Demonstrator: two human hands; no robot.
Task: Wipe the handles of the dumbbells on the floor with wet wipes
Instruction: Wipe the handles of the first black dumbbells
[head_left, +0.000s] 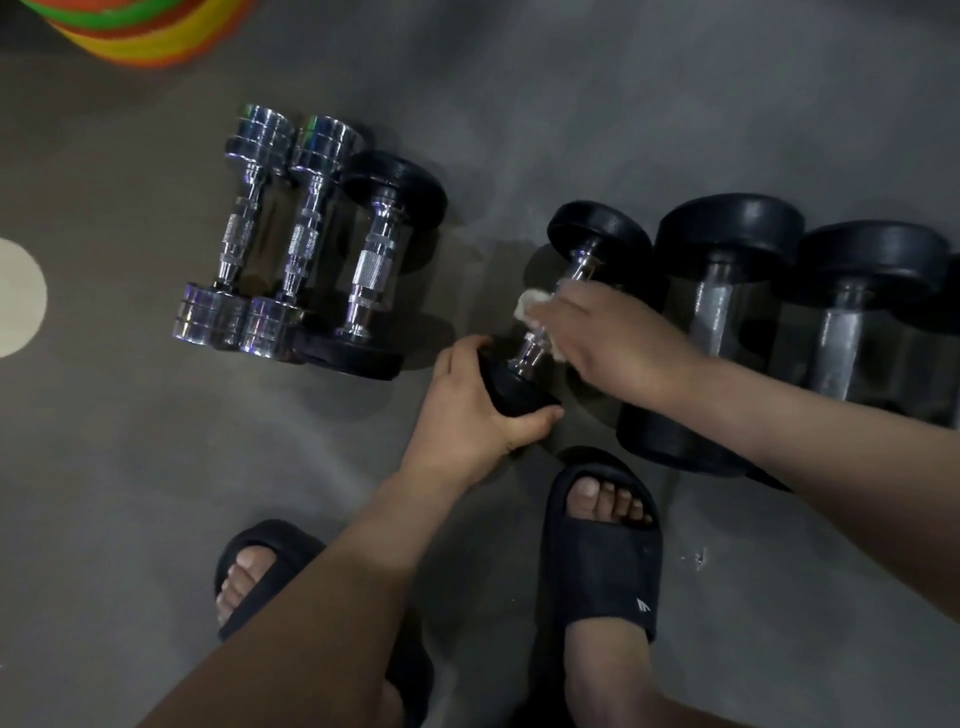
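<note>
Six dumbbells at least on the grey floor (156, 441), in two groups. Between the groups, one small black-headed dumbbell (597, 228), lying at a slant. Left hand (467, 410) gripping its near head, fingers and thumb curled round the rubber disc. Right hand (608, 338) wrapped over the chrome handle (532, 348), pressing a bunched white wet wipe (530, 306) against the bar.

Probably heavy for its size and fully rigid. Bare chrome likely slick once wet, the knurled stretch grippier. Best steadied at a rubber head, as now, leaving the bar free for the wipe. Liable to roll on its round heads if let go.

To the left, two all-chrome dumbbells (244, 234) side by side, with a knurled-handle dumbbell (371, 270) just beside them. To the right, two larger black dumbbells (727, 234), handles in shadow. Floor smooth and matte, with a pale round mark (15, 296) at the left edge. Stack of red, yellow and green rings (140, 31) in the top-left corner, too cropped to name. Black slides (602, 561) on both feet, near the work. Dim light throughout.
</note>
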